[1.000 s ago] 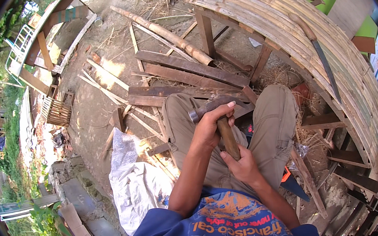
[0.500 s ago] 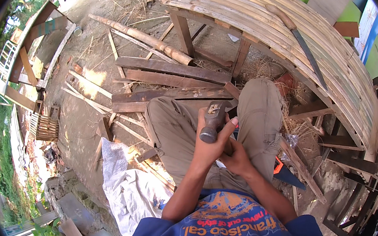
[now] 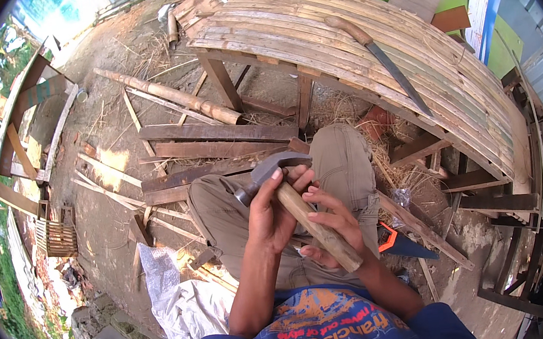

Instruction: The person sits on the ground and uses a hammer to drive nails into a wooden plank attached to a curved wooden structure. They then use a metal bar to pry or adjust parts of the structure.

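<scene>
I see the left hand (image 3: 270, 213) wrapped around the neck of a claw hammer with a grey steel head and a pale wooden handle (image 3: 303, 216), just under the head, thumb up against the metal. The right hand (image 3: 335, 229) grips the handle lower down, fingers curled over it, with the butt end sticking out past the palm toward the lower right. Both hands are clenched on the hammer, held above my lap over the khaki trousers (image 3: 344, 161). The head points left, and the handle slants down to the right.

Beyond my knees stands a curved bench of split bamboo slats (image 3: 310, 38) on dark timber legs. A long machete with a wooden grip (image 3: 383, 60) lies on the slats near the bench's right edge. Dark wooden planks (image 3: 214, 139) and a round bamboo pole (image 3: 169, 95) lie on the dirt ground at left. A white plastic sack (image 3: 190, 306) lies crumpled beside my left leg.
</scene>
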The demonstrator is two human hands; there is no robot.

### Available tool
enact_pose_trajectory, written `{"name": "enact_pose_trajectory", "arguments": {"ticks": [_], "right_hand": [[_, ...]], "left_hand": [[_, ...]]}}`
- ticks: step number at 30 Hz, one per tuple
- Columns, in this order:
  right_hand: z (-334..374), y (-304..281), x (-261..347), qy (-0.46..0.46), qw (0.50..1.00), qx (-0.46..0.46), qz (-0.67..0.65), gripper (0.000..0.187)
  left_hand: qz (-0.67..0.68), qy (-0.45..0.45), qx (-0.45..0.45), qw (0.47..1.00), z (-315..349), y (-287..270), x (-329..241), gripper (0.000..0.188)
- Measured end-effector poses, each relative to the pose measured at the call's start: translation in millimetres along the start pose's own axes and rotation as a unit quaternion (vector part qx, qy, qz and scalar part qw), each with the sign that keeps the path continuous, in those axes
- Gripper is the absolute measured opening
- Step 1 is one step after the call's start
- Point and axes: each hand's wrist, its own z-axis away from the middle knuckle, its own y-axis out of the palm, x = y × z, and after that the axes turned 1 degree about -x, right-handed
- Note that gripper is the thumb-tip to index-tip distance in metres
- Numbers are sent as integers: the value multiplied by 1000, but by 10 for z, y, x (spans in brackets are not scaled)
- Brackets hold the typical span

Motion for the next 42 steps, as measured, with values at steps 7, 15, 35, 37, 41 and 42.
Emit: {"name": "enact_pose_trajectory", "arguments": {"ticks": [7,15,35,37,41,42], "right_hand": [[-858,-432,-311,-24,974,-132,-183,42],[-2460,-1111,-334,9,957,-285,-57,49],[-2644,-1185,-1249,139,957,-255,15,45],[-2553,-1145,-1127,162,950,-260,-60,44],[-2434,-962,-712,223,893,-294,-258,39],[-2380,-881,-612,237,875,-304,-294,39]], "left_hand": [[-311,-58,142,938,-17,168,145,44],[-297,-45,110,947,144,-173,-121,32],[-247,47,-67,965,194,-655,-167,29],[-272,49,-68,959,114,-635,-170,32],[-267,100,-58,957,-268,-191,-7,47],[-266,116,-37,956,-377,-83,44,51]]}}
